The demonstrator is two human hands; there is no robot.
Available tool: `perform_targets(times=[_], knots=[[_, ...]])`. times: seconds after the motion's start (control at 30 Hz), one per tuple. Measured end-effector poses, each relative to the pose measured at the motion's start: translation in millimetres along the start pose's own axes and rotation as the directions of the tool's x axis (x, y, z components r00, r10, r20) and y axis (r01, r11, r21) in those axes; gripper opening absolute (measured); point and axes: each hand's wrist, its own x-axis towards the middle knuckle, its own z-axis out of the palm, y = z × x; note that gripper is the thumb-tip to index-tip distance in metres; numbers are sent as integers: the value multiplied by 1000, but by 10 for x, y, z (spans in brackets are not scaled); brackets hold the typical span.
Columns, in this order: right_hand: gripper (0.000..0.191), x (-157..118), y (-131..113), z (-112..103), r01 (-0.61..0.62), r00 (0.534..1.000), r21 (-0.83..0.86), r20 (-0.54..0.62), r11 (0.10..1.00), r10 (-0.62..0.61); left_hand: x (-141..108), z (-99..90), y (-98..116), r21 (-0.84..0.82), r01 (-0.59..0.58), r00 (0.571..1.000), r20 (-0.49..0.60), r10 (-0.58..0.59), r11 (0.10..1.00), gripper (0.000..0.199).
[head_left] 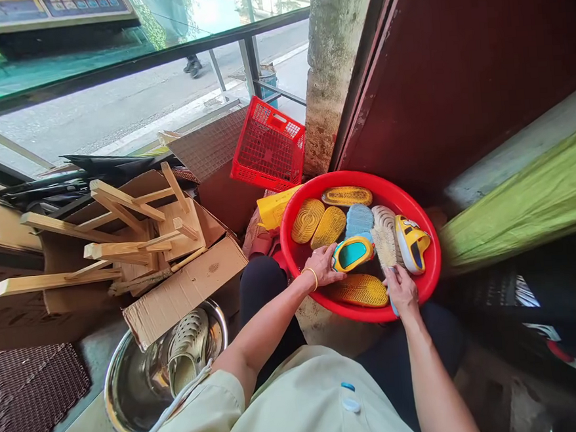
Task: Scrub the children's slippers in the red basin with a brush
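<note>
A red basin [433, 245] in front of me holds several shoes, many lying sole-up. At its near left side, my left hand [325, 266] grips a small yellow shoe [354, 253] with a teal inside. My right hand [401, 288] is closed around the handle of a scrub brush [385, 247] with pale bristles, just right of that shoe. Beneath them lies a yellow sole [359, 290]. Behind are a light blue sole [359, 220] and more yellow soles [328, 227]. A yellow and white shoe [413, 243] leans against the basin's right wall.
A metal bowl [126, 372] with beige clogs [191, 344] stands on the floor at left. Upturned wooden stools [136, 233] rest on cardboard [189, 292]. A red crate [270, 145] stands behind the basin, a green cloth [523, 193] hangs at right.
</note>
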Motion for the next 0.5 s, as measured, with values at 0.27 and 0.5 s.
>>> perform_targets(times=[0.27,0.5], knots=[[99,-54,-99,0,-100,993,151,-50,983,108,291,-58,377,-430,-221,968,-208,142,875,63],[97,-151,-128,-29,-36,956,173,-281,984,85,527,-238,331,-252,-112,969,-242,49,961,43]])
